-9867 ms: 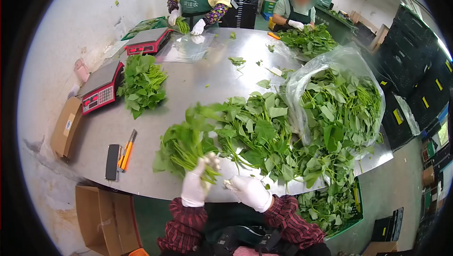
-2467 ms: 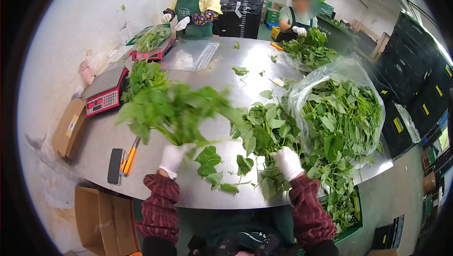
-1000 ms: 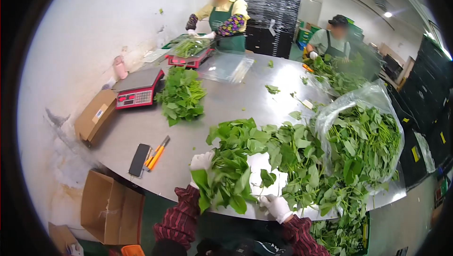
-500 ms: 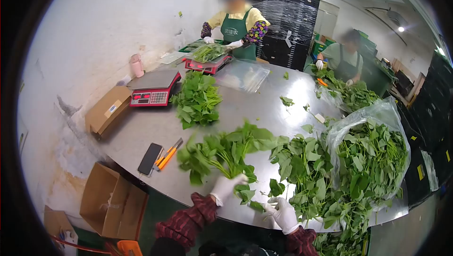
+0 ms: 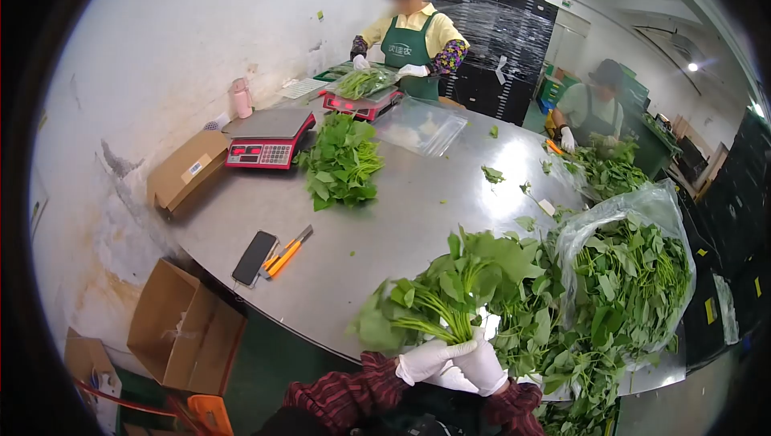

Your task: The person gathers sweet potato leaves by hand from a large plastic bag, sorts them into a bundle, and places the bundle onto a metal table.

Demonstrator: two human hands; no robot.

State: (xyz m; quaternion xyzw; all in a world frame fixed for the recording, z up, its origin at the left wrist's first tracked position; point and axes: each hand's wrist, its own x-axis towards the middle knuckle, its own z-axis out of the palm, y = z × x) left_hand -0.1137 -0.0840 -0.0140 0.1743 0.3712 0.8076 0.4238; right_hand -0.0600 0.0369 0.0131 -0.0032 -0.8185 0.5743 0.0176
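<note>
There you were, both gloved hands together just above the near edge of the tabletop point(image 5: 401, 219), a leafy bunch point(image 5: 450, 275) fanning out from them. Your left hand point(image 5: 427, 361) came in from the side, fingers closed on the stem ends; your right hand point(image 5: 482, 365) met it there, fingers drawn together around the same stems. The leaves leaned up and over to the left. Just to the right of them sprawled the loose greens point(image 5: 526, 323), running to the open plastic bag point(image 5: 646, 199) at the tabletop's right edge. Over by the near-left edge lay a phone point(image 5: 256, 259), an orange-handled knife point(image 5: 283, 261) beside it. Farther back, a second bunch point(image 5: 341, 165) sat beside a red scale point(image 5: 261, 155), and two co-workers handled greens of their own.
</note>
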